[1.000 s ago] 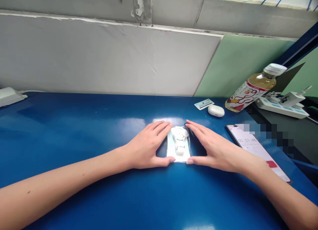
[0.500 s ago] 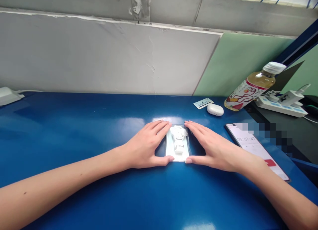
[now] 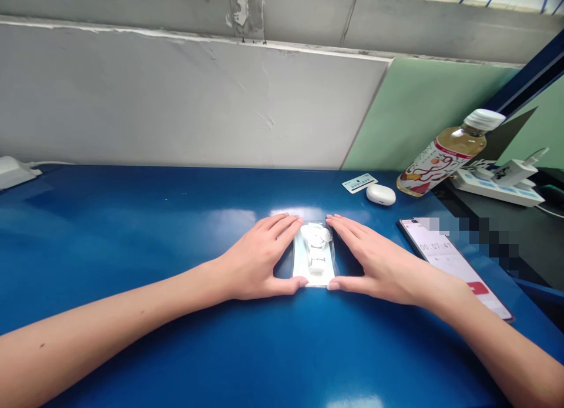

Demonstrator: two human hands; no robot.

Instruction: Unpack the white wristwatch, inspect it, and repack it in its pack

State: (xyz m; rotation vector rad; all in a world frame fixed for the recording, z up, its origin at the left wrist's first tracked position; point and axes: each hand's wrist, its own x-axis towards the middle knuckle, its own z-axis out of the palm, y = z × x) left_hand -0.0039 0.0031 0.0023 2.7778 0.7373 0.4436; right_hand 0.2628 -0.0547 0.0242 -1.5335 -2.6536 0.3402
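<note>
A small clear plastic packet (image 3: 326,277) lies flat on the blue table, holding a white item (image 3: 316,249) with a round upper part and a narrower lower part; its exact kind I cannot make out. My left hand (image 3: 263,256) rests along the packet's left side, fingertips at the far left corner and thumb at the near left corner. Mirroring it, my right hand (image 3: 374,260) has its fingertips by the far right corner and its thumb at the near right corner. Both hands are open, thumbs spread away from straight fingers, with the packet lying between them.
Right of my right hand lies a phone (image 3: 456,270) showing a timer. Behind it are a white earbud case (image 3: 381,194), a card (image 3: 360,183), a drink bottle (image 3: 445,158) and a power strip (image 3: 500,187). A white plug block (image 3: 15,173) sits far left. A wall (image 3: 176,102) bounds the back.
</note>
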